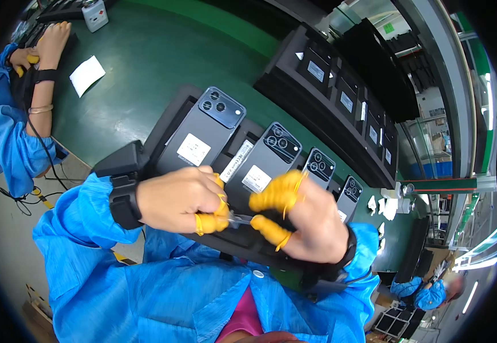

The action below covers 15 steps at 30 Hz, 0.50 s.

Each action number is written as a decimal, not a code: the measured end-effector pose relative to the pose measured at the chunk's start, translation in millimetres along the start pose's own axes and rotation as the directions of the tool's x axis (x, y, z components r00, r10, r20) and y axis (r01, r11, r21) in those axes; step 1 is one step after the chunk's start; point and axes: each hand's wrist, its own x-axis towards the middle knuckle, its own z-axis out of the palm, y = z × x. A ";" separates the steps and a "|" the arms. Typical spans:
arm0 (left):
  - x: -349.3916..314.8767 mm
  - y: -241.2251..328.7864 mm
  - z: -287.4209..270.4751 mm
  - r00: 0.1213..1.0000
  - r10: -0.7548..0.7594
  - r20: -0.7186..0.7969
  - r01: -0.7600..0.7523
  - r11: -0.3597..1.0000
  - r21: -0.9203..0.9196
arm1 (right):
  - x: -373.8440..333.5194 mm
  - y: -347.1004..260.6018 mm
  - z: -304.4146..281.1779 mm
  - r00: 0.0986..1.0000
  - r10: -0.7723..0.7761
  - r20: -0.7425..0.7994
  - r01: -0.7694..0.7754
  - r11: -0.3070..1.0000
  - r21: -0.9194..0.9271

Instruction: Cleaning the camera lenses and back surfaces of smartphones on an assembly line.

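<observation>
My left hand (181, 197), with yellow finger cots, pinches one end of a small, thin, shiny clear piece (240, 219); its exact kind is blurred. My right hand (311, 220), also in yellow cots, is slightly smeared. Its thumb tip meets the piece's other end, while the forefinger stands apart above. Below both hands, a dark foam tray (171, 123) holds several dark phones in a row, backs up, with white labels. The leftmost phone (214, 128) lies beyond my left hand. A second phone (262, 154) is between my hands; a third phone (318, 166) lies beyond my right hand.
Another black tray (294, 94) of labelled devices stands at the far right on the green table (140, 63). A white paper (87, 75) and a white bottle (95, 15) lie left. A co-worker's arm (44, 94) is at far left. Crumpled white scraps (390, 207) lie right.
</observation>
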 end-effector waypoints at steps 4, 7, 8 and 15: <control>-22.8 -8.5 -25.1 1.000 -0.007 -0.020 0.009 0.997 0.078 | 38.3 25.2 -14.9 0.985 0.162 0.052 -0.150 0.972 -0.180; -34.7 -19.8 -31.6 0.999 -0.047 0.006 0.046 0.998 0.051 | 69.1 52.3 1.6 0.986 0.156 0.063 -0.120 0.917 -0.381; -34.1 -22.1 -32.4 0.998 -0.069 0.011 0.068 0.997 0.039 | 79.2 51.6 5.6 0.968 0.237 0.084 -0.182 0.890 -0.417; -29.9 -28.7 -28.7 0.991 -0.106 0.085 0.097 0.990 0.106 | 125.7 74.2 13.7 0.862 0.404 0.305 -0.218 0.840 -0.497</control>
